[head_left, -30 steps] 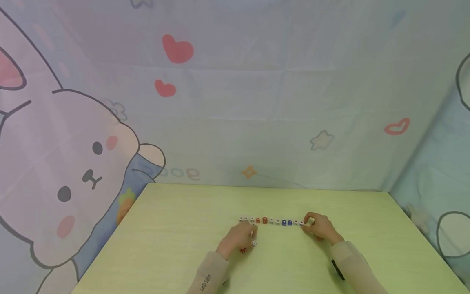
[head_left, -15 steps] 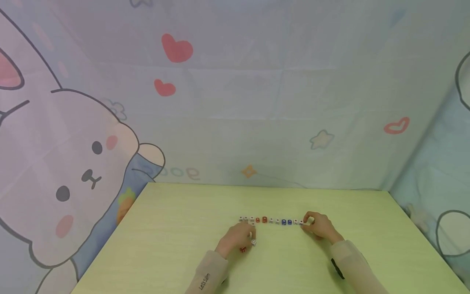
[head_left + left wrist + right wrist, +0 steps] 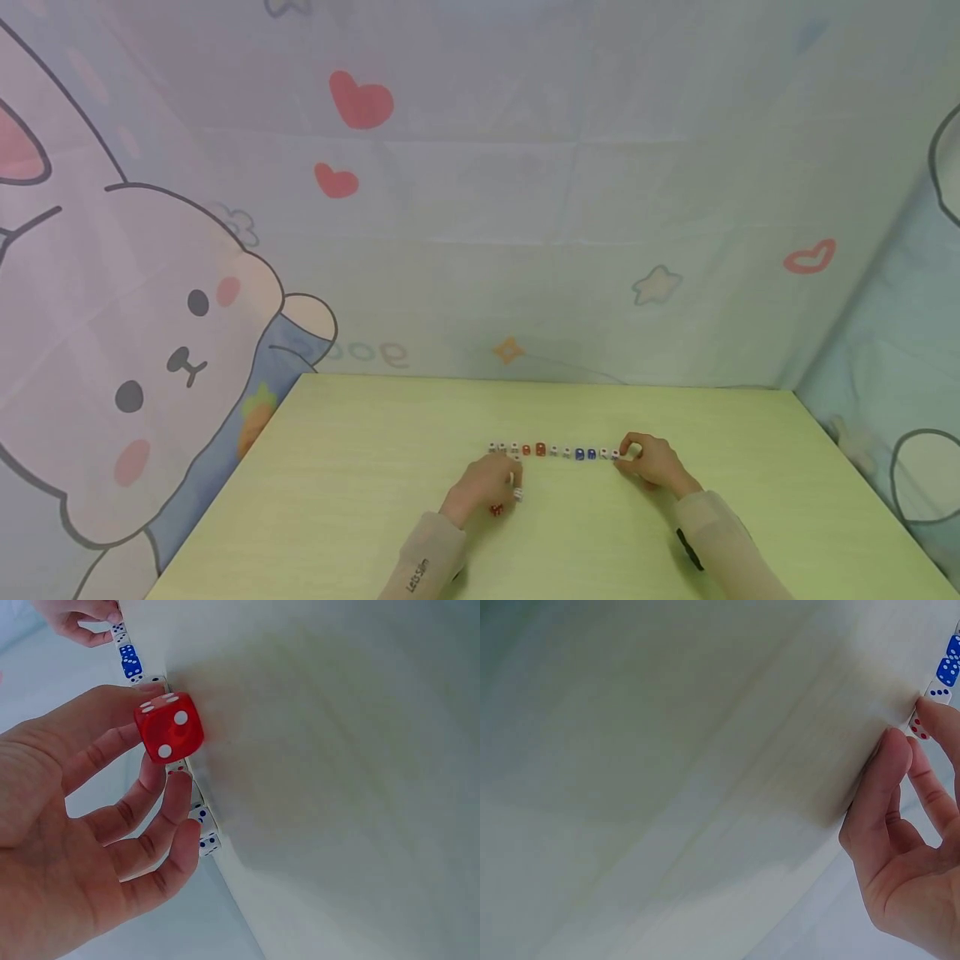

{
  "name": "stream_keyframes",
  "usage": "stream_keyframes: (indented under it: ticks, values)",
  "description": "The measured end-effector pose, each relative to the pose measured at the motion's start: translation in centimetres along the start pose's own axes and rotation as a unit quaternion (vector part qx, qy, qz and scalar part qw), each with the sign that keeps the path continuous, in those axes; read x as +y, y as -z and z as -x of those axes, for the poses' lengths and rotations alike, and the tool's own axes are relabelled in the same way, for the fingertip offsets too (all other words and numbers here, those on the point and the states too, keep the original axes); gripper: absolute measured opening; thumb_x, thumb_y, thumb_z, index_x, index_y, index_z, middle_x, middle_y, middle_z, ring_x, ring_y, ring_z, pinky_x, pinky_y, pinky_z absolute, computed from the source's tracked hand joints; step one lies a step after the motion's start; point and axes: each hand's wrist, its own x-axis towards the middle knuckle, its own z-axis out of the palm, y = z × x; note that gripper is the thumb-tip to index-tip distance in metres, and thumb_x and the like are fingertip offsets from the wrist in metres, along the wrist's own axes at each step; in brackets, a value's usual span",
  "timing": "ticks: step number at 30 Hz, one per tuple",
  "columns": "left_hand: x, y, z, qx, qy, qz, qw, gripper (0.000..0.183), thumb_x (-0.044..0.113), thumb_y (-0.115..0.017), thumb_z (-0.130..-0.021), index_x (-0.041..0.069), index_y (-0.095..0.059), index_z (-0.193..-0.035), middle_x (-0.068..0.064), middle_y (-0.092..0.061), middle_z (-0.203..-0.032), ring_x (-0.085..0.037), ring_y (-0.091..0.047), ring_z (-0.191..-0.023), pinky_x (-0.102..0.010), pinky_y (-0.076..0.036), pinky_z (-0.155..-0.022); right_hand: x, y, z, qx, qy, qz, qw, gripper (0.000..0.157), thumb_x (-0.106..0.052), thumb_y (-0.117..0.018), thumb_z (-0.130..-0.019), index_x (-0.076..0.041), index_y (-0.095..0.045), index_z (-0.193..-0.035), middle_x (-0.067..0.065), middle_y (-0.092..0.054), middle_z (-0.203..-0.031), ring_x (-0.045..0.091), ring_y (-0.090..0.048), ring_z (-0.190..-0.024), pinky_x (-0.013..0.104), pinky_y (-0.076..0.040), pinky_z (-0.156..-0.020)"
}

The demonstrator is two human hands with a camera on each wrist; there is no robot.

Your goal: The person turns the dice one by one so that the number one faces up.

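Observation:
A row of small dice, white, red (image 3: 541, 450) and blue (image 3: 580, 454), runs across the table. My left hand (image 3: 483, 483) is at the row's left part, fingers curled, pinching a white die (image 3: 518, 494) by the thumb. In the left wrist view that white die (image 3: 155, 680) shows only partly beyond the thumb. A red die (image 3: 169, 727) lies nearer that camera and hides the fingertips. My right hand (image 3: 654, 461) is at the row's right end, thumb and forefinger on the end white die (image 3: 615, 455). The right wrist view shows this die's red pips (image 3: 919, 729) between the fingers.
The yellow-green table (image 3: 360, 483) reaches back to a hanging cloth (image 3: 480, 208) printed with a rabbit and hearts. A white die (image 3: 517, 457) sits just in front of the row beside the left forefinger.
My left hand has shifted very slightly left. The white die at its thumb has turned and shows a different face. The right hand and the row have stayed in place.

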Motion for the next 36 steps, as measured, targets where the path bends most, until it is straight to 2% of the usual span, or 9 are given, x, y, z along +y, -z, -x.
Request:
stream_keyframes:
  ticks: [9,15,20,28,36]
  values:
    - [0.14,-0.15,-0.02,0.004,-0.006,-0.02,0.9998,0.014,0.009,-0.069,-0.069,0.018,-0.063,-0.076,0.005,-0.054,-0.08,-0.009,-0.044,-0.072,-0.024,-0.037,-0.057,-0.12,0.03,0.11,0.0,-0.006,0.003,1.0,0.015,-0.019,-0.064,-0.08,-0.011,-0.056,-0.09,0.0,-0.048,-0.049,0.008,-0.033,-0.037,0.022,-0.035,-0.039]
    - [0.36,-0.34,-0.38,-0.002,-0.003,-0.043,0.9991,0.011,0.013,-0.071,-0.071,0.019,-0.062,-0.07,0.006,-0.055,-0.08,-0.009,-0.046,-0.073,-0.024,-0.038,-0.059,-0.06,-0.01,0.06,0.0,-0.008,0.005,1.0,0.015,-0.019,-0.065,-0.08,-0.011,-0.056,-0.09,0.0,-0.049,-0.05,0.008,-0.033,-0.037,0.022,-0.035,-0.039]
    - [0.46,-0.25,-0.48,-0.005,-0.01,-0.036,0.9993,0.011,0.013,-0.068,-0.073,0.02,-0.061,-0.069,0.006,-0.053,-0.078,-0.009,-0.044,-0.072,-0.025,-0.037,-0.059,-0.1,0.0,0.06,0.0,-0.007,0.006,1.0,0.015,-0.02,-0.064,-0.08,-0.011,-0.056,-0.09,0.0,-0.048,-0.049,0.008,-0.033,-0.037,0.022,-0.035,-0.039]
    - [0.63,0.09,-0.32,-0.015,-0.021,-0.041,0.9988,0.011,0.014,-0.068,-0.074,0.022,-0.06,-0.073,0.005,-0.057,-0.086,-0.01,-0.05,-0.08,-0.027,-0.042,-0.064,-0.19,0.04,0.27,-0.003,-0.003,0.0,1.0,0.015,-0.019,-0.064,-0.08,-0.011,-0.056,-0.09,0.0,-0.047,-0.048,0.008,-0.033,-0.037,0.022,-0.035,-0.039]
    - [0.72,0.36,-0.18,-0.025,-0.007,-0.032,0.9991,0.012,0.02,-0.071,-0.073,0.023,-0.06,-0.07,0.005,-0.057,-0.087,-0.01,-0.047,-0.08,-0.029,-0.041,-0.068,-0.21,0.02,0.18,0.0,-0.006,0.006,1.0,0.015,-0.02,-0.064,-0.08,-0.012,-0.056,-0.09,0.0,-0.05,-0.051,0.008,-0.033,-0.037,0.022,-0.036,-0.039]
